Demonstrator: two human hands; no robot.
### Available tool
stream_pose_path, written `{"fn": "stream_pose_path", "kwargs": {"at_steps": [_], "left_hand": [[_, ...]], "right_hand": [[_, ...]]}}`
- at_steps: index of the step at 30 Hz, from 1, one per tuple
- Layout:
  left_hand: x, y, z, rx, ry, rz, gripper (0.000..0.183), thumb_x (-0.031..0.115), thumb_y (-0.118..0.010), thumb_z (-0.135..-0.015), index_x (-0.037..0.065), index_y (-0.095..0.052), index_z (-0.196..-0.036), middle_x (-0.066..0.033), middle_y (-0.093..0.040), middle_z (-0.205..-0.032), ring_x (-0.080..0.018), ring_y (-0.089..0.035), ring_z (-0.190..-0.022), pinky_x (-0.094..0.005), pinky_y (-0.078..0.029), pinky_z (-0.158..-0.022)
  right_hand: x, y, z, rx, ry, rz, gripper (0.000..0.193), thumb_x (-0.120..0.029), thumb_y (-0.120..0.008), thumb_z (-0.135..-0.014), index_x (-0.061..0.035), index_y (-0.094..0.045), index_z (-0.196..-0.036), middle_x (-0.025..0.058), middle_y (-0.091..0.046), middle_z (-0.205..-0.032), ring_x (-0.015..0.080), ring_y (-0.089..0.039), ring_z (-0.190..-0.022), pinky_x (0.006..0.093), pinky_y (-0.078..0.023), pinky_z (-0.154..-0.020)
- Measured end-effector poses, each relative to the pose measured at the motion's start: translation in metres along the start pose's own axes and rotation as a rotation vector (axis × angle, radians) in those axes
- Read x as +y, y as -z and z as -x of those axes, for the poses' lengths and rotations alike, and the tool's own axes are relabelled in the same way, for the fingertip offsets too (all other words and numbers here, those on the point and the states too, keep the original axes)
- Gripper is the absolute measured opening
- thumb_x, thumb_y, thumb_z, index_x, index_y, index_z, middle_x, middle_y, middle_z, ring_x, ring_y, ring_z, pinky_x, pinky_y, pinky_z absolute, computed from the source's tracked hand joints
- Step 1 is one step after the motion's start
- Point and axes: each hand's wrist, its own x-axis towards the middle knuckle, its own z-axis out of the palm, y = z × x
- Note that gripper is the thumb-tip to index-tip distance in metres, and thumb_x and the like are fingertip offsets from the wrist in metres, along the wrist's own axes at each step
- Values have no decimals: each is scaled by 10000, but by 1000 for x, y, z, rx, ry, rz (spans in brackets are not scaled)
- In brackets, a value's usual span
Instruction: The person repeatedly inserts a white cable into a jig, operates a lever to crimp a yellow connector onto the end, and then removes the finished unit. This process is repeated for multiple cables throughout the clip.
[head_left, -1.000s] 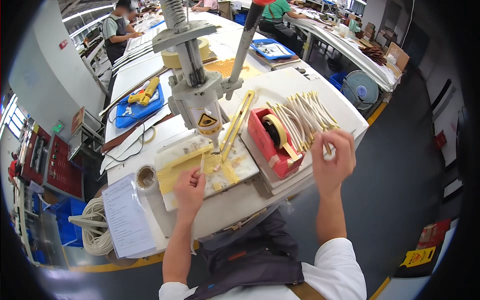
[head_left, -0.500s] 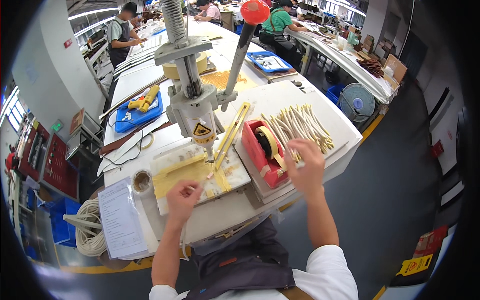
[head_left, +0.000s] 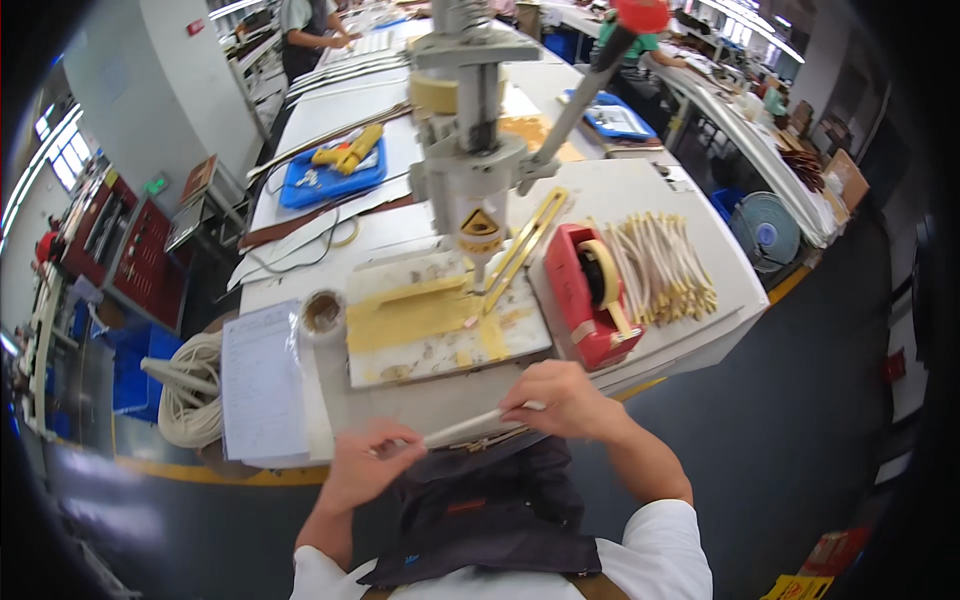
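A short length of white cord (head_left: 466,429) is stretched between my hands, low in front of the table's near edge. My right hand (head_left: 562,397) is closed round its right part, and a bit of the cord pokes out past the fingers. At its other end my left hand (head_left: 372,458) pinches the cord between thumb and fingers, slightly blurred. Just beyond my right hand stands a red tape dispenser (head_left: 570,285) with a roll of cream tape (head_left: 601,272). Many white cords with yellowish ends (head_left: 660,265) lie in a pile beside it.
A lever press (head_left: 480,190) with a red knob stands over a taped white board (head_left: 400,372). A paper sheet (head_left: 262,385), a tape roll (head_left: 323,312) and a coil of white cord (head_left: 192,400) are at left. A yellow glue gun (head_left: 350,150) rests in a blue tray (head_left: 335,188).
My right hand has come back from beside the tape dispenser to the cord. My left hand has lowered toward me, and the cord that hung from it is now held between both hands.
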Motion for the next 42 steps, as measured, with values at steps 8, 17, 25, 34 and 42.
{"fn": "stream_pose_path", "kwargs": {"at_steps": [8,17,25,34,42], "left_hand": [[-16,63,-54,251,-274,-408,96,12,-788,-812,-7,-771,-905,-122,-728,-857,-240,-679,-736,-317,-512,-661],[-69,69,-73,237,-238,-458,105,41,-748,-862,10,-757,-962,-126,-725,-890,-275,-696,-756,-342,-548,-652],[-77,74,-74,176,-356,-557,96,44,-733,-869,-3,-744,-952,-136,-702,-866,-319,-681,-746,-377,-549,-658],[-80,71,-78,133,-356,-622,69,22,-678,-884,15,-711,-944,-126,-654,-873,-340,-657,-797,-419,-540,-700],[-77,70,-78,120,-393,-750,69,-2,-662,-860,18,-705,-911,-113,-661,-879,-304,-654,-839,-411,-548,-720]], "right_hand": [[34,-43,-36,243,-226,80,144,-104,-759,-866,-61,-746,-1002,93,-691,-866,302,-648,-878,410,-526,-763],[49,-60,-50,356,-192,266,130,-138,-810,-805,-83,-758,-911,53,-672,-917,264,-633,-877,384,-526,-737],[50,-64,-51,413,-147,260,116,-108,-792,-797,-82,-752,-902,50,-673,-949,279,-634,-882,396,-532,-760],[53,-66,-48,421,-173,253,166,-98,-777,-790,-72,-757,-952,72,-679,-976,290,-643,-919,400,-540,-802],[-16,2,-25,495,-25,242,301,-53,-742,-832,-28,-721,-1131,136,-704,-1076,332,-686,-906,383,-565,-776]]}}
